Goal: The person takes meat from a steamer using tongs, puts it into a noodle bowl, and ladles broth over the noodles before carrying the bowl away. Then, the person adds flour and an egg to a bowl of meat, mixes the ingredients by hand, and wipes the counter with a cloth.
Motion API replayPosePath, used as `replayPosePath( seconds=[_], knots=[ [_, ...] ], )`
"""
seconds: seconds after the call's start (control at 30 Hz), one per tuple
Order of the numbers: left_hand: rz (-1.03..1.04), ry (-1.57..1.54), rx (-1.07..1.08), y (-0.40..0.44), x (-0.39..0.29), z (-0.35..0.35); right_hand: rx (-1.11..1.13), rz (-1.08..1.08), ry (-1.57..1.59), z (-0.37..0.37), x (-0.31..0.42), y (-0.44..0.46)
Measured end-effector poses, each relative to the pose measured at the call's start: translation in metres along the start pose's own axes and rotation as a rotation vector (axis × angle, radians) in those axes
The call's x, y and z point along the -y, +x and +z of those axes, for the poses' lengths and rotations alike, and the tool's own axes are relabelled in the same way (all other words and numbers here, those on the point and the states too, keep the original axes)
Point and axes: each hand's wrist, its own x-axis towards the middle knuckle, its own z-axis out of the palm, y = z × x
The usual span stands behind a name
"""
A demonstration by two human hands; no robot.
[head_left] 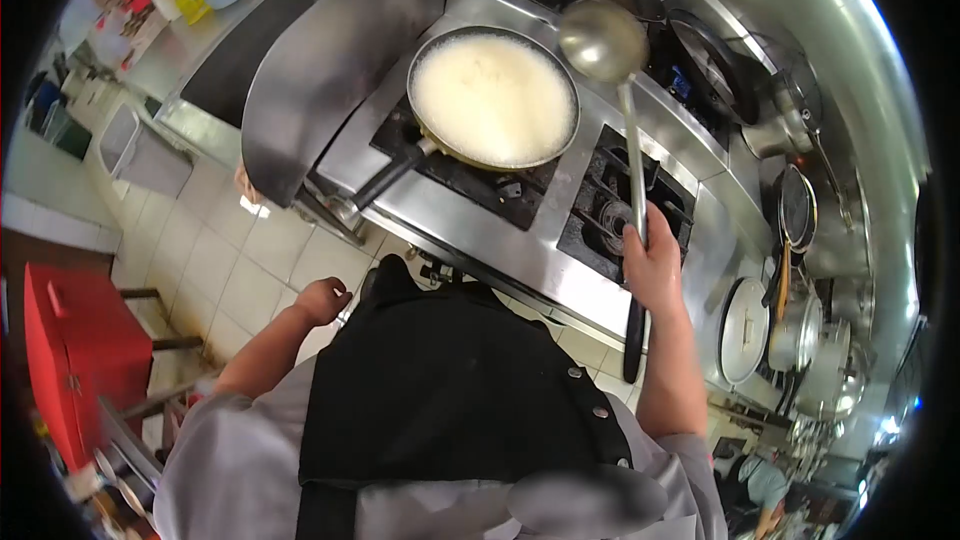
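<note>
My right hand (655,260) is wrapped round the metal shaft of a long ladle (602,40), above its black grip end. The ladle's bowl is raised over the back of the stove, to the right of a frying pan (430,145). Pale, foamy liquid (490,95) fills most of this pan, which rests on the left burner with its black handle pointing toward me. Low at my left side, apart from the stove, hangs my left hand (325,301). Its fingers are loosely curled and nothing shows in them.
A curved metal shield (310,70) stands left of the stove (345,155). A bare burner (615,210) lies under the ladle's shaft. Dark pans (710,65) sit behind, and a lidded pot (745,330) is at right. A red box (85,360) stands left; another person (755,485) is lower right.
</note>
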Motion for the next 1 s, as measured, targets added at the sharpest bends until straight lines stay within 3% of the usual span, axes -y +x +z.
replayPosePath(
  seconds=[0.13,0.27,0.3,0.4,0.43,0.53,0.63,0.73,0.87,1.0],
  knots=[
    [0.096,0.078,0.07,0.046,0.039,-0.033,-0.036,-0.039,-0.274,0.023,0.04,0.03],
    [0.154,0.104,0.134,0.073,0.081,-0.063,0.106,0.136,-0.468,0.051,0.094,0.051],
    [0.179,0.14,0.12,0.082,0.093,-0.066,0.075,0.083,-0.469,0.062,0.088,0.052],
    [0.201,0.133,0.134,0.097,0.106,-0.082,0.197,0.09,-0.336,0.084,0.109,0.053],
    [0.196,0.109,0.147,0.1,0.108,-0.086,0.311,0.374,-0.042,0.085,0.124,0.051],
    [0.294,0.119,0.078,0.125,0.134,-0.069,0.384,0.516,0.161,0.09,0.155,0.045],
    [0.227,0.083,0.122,0.118,0.123,-0.076,0.444,0.638,0.389,0.091,0.183,0.034],
    [0.224,0.027,0.147,0.114,0.128,-0.072,0.545,0.632,0.717,0.088,0.186,0.023],
    [0.287,0.061,0.143,0.111,0.144,-0.069,0.547,0.642,0.924,0.086,0.183,0.004],
    [0.225,0.108,0.16,0.097,0.143,-0.075,0.498,0.593,0.821,0.078,0.189,-0.013]
  ],
)
